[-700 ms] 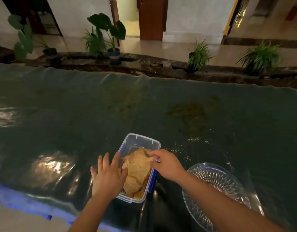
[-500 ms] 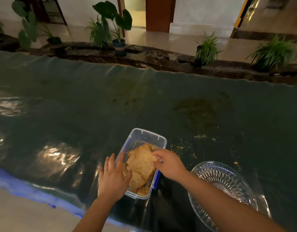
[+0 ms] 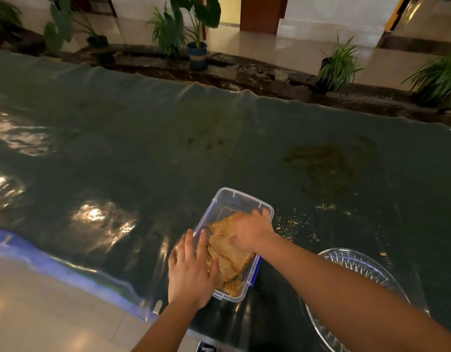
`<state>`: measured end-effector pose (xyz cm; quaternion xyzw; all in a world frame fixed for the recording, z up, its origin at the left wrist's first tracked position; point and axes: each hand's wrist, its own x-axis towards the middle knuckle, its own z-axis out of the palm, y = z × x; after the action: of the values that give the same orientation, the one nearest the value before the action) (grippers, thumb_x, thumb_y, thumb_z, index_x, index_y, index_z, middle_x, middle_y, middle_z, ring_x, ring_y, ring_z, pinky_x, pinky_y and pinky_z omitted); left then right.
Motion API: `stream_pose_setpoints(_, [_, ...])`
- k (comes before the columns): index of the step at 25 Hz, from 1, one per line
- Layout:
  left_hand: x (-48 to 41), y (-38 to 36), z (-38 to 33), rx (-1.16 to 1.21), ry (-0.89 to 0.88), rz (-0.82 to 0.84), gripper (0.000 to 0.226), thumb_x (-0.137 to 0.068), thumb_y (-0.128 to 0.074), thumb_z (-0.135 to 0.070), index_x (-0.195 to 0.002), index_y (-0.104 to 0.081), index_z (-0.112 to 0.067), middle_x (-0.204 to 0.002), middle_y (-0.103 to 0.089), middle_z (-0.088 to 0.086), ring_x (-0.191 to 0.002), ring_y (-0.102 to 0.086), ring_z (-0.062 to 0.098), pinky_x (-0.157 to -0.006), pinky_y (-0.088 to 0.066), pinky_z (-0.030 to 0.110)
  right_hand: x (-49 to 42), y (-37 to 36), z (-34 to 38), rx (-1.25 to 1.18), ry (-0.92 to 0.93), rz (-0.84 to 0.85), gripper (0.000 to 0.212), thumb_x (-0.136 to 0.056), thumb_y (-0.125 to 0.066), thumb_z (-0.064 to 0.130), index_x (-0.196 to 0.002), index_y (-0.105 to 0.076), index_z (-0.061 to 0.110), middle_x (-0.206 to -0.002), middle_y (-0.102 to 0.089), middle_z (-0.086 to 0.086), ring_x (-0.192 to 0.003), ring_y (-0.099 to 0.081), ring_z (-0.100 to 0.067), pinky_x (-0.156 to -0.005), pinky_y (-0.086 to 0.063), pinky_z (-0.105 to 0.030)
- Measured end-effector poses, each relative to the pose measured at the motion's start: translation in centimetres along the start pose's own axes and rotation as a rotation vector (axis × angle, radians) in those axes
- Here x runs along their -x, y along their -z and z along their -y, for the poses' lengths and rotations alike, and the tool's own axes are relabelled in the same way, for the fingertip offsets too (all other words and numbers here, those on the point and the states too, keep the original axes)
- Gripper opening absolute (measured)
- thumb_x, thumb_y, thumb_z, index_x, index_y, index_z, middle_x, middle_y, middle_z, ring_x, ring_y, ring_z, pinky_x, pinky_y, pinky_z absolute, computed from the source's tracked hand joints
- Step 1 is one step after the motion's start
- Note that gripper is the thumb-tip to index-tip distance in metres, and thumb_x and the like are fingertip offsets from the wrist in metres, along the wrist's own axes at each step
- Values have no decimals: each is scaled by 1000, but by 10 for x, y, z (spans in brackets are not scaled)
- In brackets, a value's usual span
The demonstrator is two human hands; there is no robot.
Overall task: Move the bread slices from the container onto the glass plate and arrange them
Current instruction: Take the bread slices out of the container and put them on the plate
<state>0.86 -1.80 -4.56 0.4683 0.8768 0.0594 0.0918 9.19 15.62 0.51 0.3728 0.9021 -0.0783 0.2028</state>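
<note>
A clear plastic container [image 3: 235,193] with blue clips stands on the dark table near its front edge. It holds several toasted bread slices [image 3: 228,254] in a loose pile. My left hand [image 3: 191,273] clasps the container's near left rim, thumb inside against the bread and fingers spread outside. My right hand [image 3: 252,232] is inside the container on the top slice, its fingers curled over the slice's far edge. The cut-glass plate [image 3: 359,265] sits to the right of the container with nothing visible on it; my right forearm hides part of it.
Crumbs [image 3: 293,222] lie scattered on the shiny dark green table cover [image 3: 143,161] right of the container. The cover's blue front hem [image 3: 41,260] runs at the lower left. Potted plants [image 3: 196,54] stand on a ledge beyond the table's far edge.
My right hand has moved from the slice's right corner further into the container, onto the top slice. My left hand stays at the container's rim. The view has shifted.
</note>
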Motion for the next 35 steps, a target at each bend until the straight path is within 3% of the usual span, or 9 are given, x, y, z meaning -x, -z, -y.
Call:
stream_pose_setpoints(5, [0,-3,2,13,-13,-7,71,-95,-23,-61,-156,-19,-24,-163,-25,14,-148,-28,33,-117,-25,54,-8,1,13,16,-101,42,36,-83,-51,58,-92,-69,28,-93,-70,3,-101,-62,-24,-96,-24,-51])
stream_pose_setpoints(10, [1,-6,4,26,-17,-10,72,-95,-22,-62,-157,-15,-25,-165,-22,13,-149,-26,31,-119,-22,52,-9,1,13,-177,-118,119,53,-73,-63,63,-116,-63,31,-117,-68,4,-120,-57,-24,-107,-27,-52])
stream_pose_setpoints(14, [0,-9,6,33,-24,-36,77,-95,-18,-64,-158,-13,-19,-165,-19,13,-152,-19,30,-121,-18,50,-8,-3,20,-265,-74,60,55,-73,-75,52,-118,-63,23,-118,-68,-2,-110,-63,-25,-90,-51,-38])
stream_pose_setpoints(18, [0,-10,5,39,-25,-55,81,-95,-16,-64,-158,-8,-15,-166,-15,12,-153,-12,28,-124,-11,48,-3,-6,30,-257,-102,-4,50,-77,-78,42,-118,-61,17,-114,-68,-6,-105,-66,-26,-77,-51,-33])
stream_pose_setpoints(21, [1,-11,6,24,-27,-52,82,-95,-14,-64,-158,-3,-13,-167,-10,11,-154,-5,27,-125,-5,47,0,-5,31,-295,-109,16,45,-76,-80,36,-112,-62,16,-111,-70,-6,-104,-67,-27,-78,-51,-34])
stream_pose_setpoints(25, [1,-13,7,27,-30,-62,81,-95,-13,-64,-158,-6,-12,-166,-15,13,-154,-9,28,-125,-10,48,0,-2,26,-463,-133,119,37,-71,-83,29,-94,-57,19,-107,-67,-3,-105,-64,-26,-82,-51,-35])
stream_pose_setpoints(27, [1,-14,7,34,-33,-68,82,-95,-13,-65,-158,-7,-13,-166,-16,13,-154,-11,28,-124,-11,48,0,-3,24,-506,-130,148,38,-70,-83,27,-99,-62,16,-107,-67,-3,-105,-64,-26,-86,-54,-37])
stream_pose_setpoints(30, [1,-14,9,42,-45,-74,84,-95,-13,-69,-158,-6,-14,-166,-15,12,-154,-10,27,-124,-11,48,4,-3,16,-647,-124,131,43,-71,-81,26,-109,-65,16,-109,-68,-4,-102,-65,-26,-89,-56,-42])
stream_pose_setpoints(35, [1,-15,13,37,-52,-65,91,-92,-13,-75,-158,-5,-12,-167,-10,11,-154,-4,25,-124,-5,46,19,7,-6,-1076,-178,28,30,-70,-83,17,-95,-66,19,-99,-72,-5,-94,-70,-24,-83,-59,-42])
